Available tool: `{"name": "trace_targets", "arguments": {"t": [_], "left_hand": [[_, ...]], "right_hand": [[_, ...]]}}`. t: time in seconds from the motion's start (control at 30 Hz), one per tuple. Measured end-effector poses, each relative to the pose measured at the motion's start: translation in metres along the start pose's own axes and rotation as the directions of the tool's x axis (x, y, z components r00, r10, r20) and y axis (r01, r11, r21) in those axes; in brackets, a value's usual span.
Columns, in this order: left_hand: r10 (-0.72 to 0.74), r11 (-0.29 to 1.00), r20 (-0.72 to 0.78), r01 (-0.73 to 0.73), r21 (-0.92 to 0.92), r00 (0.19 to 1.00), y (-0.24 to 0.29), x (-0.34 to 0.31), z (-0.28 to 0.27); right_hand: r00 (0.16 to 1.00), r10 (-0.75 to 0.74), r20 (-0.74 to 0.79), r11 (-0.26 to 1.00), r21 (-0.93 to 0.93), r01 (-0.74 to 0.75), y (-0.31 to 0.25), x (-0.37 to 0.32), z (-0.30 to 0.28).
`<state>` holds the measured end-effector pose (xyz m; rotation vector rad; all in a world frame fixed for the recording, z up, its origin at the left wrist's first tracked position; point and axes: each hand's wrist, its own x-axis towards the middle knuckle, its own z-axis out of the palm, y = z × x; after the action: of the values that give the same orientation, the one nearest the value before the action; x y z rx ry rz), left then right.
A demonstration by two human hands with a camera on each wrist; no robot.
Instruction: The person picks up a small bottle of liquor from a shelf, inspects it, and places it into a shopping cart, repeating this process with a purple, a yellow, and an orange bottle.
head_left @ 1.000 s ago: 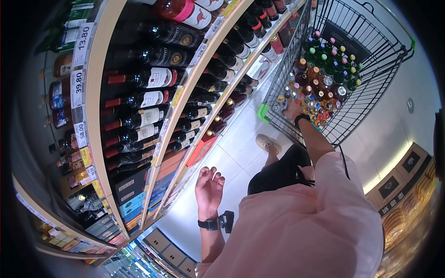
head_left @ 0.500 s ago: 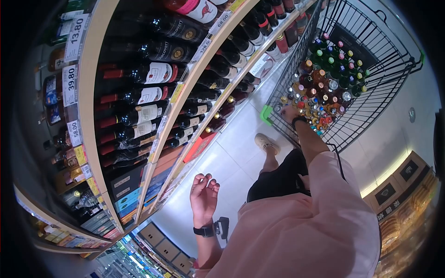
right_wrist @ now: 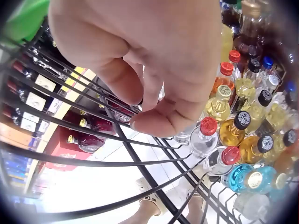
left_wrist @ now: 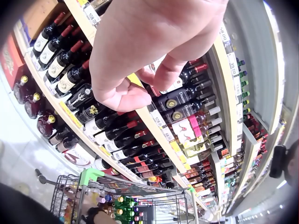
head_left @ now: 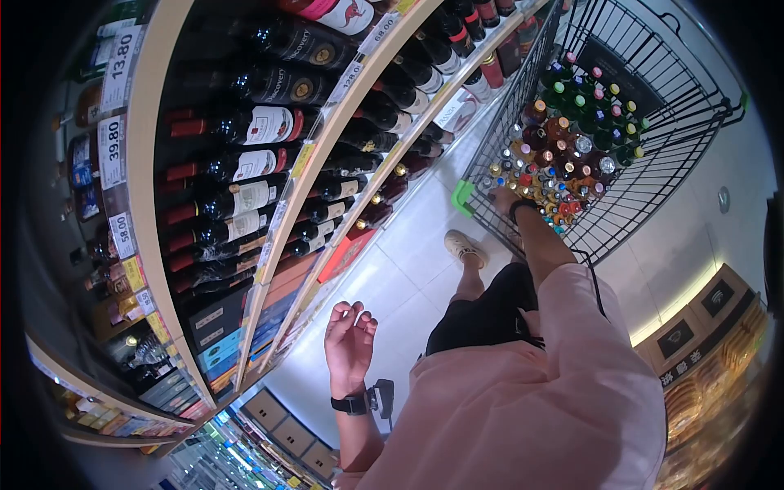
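1. The left hand (head_left: 349,347) hangs palm-up over the pale tiled floor (head_left: 408,269), its fingers loosely curled. Its grip is relaxed and holds nothing; a black band (head_left: 351,404) circles the wrist.
2. The right arm stretches out to the black wire shopping cart (right_wrist: 141,168). The right hand (head_left: 504,198) dips inside the near edge, fingers loosely bent, nothing visible in its grip. Just beside it stands a small clear glass bottle with a red cap (right_wrist: 204,142).
3. The cart's green plastic corner (head_left: 463,198) sits near that hand. Floor lies open between cart and wood-edged shelf (head_left: 155,163), which holds rows of dark wine bottles (head_left: 265,126).
4. In the cart, small clear, amber and blue bottles (right_wrist: 231,134) crowd the hand's end; larger brown bottles (head_left: 558,131) come next, then green glass bottles (head_left: 581,106) further along.
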<state>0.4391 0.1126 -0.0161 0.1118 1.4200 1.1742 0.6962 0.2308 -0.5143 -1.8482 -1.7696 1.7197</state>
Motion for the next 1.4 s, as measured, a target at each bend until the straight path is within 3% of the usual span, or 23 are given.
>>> {"name": "trace_targets", "arguments": {"t": [0.07, 0.17, 0.2, 0.3, 0.33, 0.43, 0.47, 0.57, 0.63, 0.7, 0.77, 0.9, 1.0, 1.1, 1.4], "left_hand": [[-0.001, 1.0, 0.018, 0.001, 0.015, 1.0, 0.0, 0.001, 0.002], [0.009, 0.999, 0.083, -0.013, 0.049, 0.996, 0.005, 0.002, 0.008], [0.011, 0.998, 0.091, -0.016, 0.054, 0.996, 0.006, 0.004, 0.009], [0.016, 0.998, 0.112, -0.024, 0.066, 0.994, 0.009, 0.008, 0.007], [0.018, 0.997, 0.122, -0.026, 0.068, 0.992, 0.009, 0.009, 0.01], [0.021, 0.997, 0.166, -0.034, 0.075, 0.986, 0.011, 0.014, 0.019], [0.022, 0.996, 0.179, -0.036, 0.076, 0.984, 0.012, 0.015, 0.022], [0.017, 0.999, 0.247, -0.026, 0.036, 0.969, 0.012, 0.018, 0.024], [0.03, 0.999, 0.255, -0.035, 0.019, 0.967, 0.012, 0.018, 0.024], [0.022, 1.0, 0.255, -0.021, -0.005, 0.967, 0.01, 0.022, 0.021], [0.022, 1.0, 0.274, -0.019, -0.014, 0.961, 0.011, 0.023, 0.017], [0.031, 0.999, 0.312, -0.027, -0.019, 0.949, 0.01, 0.023, 0.019], [0.04, 0.999, 0.336, -0.027, -0.043, 0.941, 0.011, 0.026, 0.019], [0.052, 0.998, 0.337, -0.033, -0.062, 0.94, 0.014, 0.024, 0.021], [0.092, 0.994, 0.275, -0.07, -0.088, 0.957, 0.014, 0.024, 0.02]], "right_hand": [[0.998, 0.047, 0.037, 0.998, 0.034, -0.048, 0.002, 0.0, -0.009], [0.995, 0.093, -0.03, 0.981, -0.168, -0.097, 0.011, -0.01, -0.029], [0.993, -0.064, -0.102, 0.971, -0.235, 0.039, 0.026, -0.008, -0.029], [0.991, 0.132, 0.012, 0.981, 0.141, -0.132, 0.01, -0.043, -0.073], [0.992, 0.105, -0.075, 0.983, 0.159, -0.092, 0.014, -0.046, -0.078], [0.965, -0.116, -0.237, 0.993, -0.066, 0.103, 0.016, -0.066, -0.1], [0.951, -0.117, -0.285, 0.992, -0.073, 0.1, 0.016, -0.073, -0.106], [0.99, -0.053, -0.132, 0.997, -0.066, 0.044, -0.042, -0.141, -0.144], [0.992, -0.125, 0.003, 0.987, -0.105, 0.124, -0.045, -0.147, -0.13], [0.975, -0.218, -0.044, 0.96, -0.192, 0.206, -0.055, -0.161, -0.102], [0.951, -0.287, 0.119, 0.937, -0.174, 0.304, -0.06, -0.163, -0.077], [0.984, -0.141, 0.112, 0.918, -0.358, 0.172, -0.083, -0.175, -0.05], [0.999, -0.031, 0.039, 0.915, -0.401, 0.044, -0.1, -0.176, -0.053], [0.997, -0.019, -0.078, 0.91, -0.415, -0.015, -0.109, -0.183, -0.056], [0.994, -0.09, -0.069, 0.885, -0.463, 0.048, -0.11, -0.172, -0.064]]}}
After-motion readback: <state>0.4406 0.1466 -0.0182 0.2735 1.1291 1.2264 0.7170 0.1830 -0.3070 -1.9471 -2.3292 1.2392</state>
